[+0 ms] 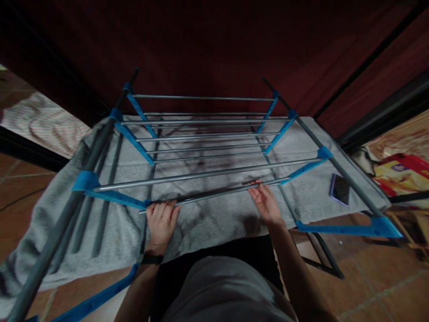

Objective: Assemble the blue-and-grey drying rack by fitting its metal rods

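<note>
My left hand [161,221] is closed over the left part of a thin grey metal rod [214,194], close to a blue plastic bracket [117,197]. The rod's left tip sticks out a little past my fingers. Toward its other end, my right hand [265,203] pinches the same rod between thumb and fingers, near the right blue bracket [303,171]. Whether the rod sits inside either bracket I cannot tell. Both brackets belong to a partly built rack of grey tubes and blue joints. Just above the rod, a crossbar [214,173] spans the rack.
A grey blanket [208,223] lies under the rack. Several loose grey tubes [106,210] rest at the left. A phone [339,190] lies at the right, inside the frame's side. Beyond it are a red and yellow package [402,172] and tiled floor [372,277].
</note>
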A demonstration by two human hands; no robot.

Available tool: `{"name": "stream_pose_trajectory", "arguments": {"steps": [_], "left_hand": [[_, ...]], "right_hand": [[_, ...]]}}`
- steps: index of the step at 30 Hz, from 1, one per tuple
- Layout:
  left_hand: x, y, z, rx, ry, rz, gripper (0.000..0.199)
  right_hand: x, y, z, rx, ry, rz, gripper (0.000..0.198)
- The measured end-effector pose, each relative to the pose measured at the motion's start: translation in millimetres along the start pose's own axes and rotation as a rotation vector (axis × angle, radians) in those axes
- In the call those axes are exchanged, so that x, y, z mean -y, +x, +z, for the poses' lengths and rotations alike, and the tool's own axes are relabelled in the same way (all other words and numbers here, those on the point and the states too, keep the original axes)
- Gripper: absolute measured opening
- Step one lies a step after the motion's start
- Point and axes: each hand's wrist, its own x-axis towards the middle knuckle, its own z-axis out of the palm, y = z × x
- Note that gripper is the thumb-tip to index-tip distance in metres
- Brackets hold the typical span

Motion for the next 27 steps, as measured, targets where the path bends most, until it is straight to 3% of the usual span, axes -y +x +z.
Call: {"name": "stream_pose_trajectory", "arguments": {"steps": [9,14,17,22,27], "left_hand": [[-14.1,25.3,-21.3,-0.021,-0.024,-0.056,0.019],[-24.8,22.6,-22.7,-0.096,-0.007,-0.107,0.023],[-33.5,13.4,-22.2,-0.212,-0.042,-0.268,0.024],[-32.7,3.3,-21.4,-0.483,-0.249,-0.66,0.019],[-18.0,3.8,-14.2,-0.594,-0.393,-0.901,0.022]], "right_hand": [[-12.8,-5.1,14.4,0.014,-0.032,0.023,0.015],[-9.6,-5.0,14.5,0.002,-0.04,0.005,0.014],[-7.5,-5.0,15.0,0.0,-0.052,0.002,0.015],[-6.1,-4.2,15.1,-0.007,-0.087,0.011,0.017],[-6.1,-4.1,13.7,-0.006,-0.089,0.017,0.018]]}}
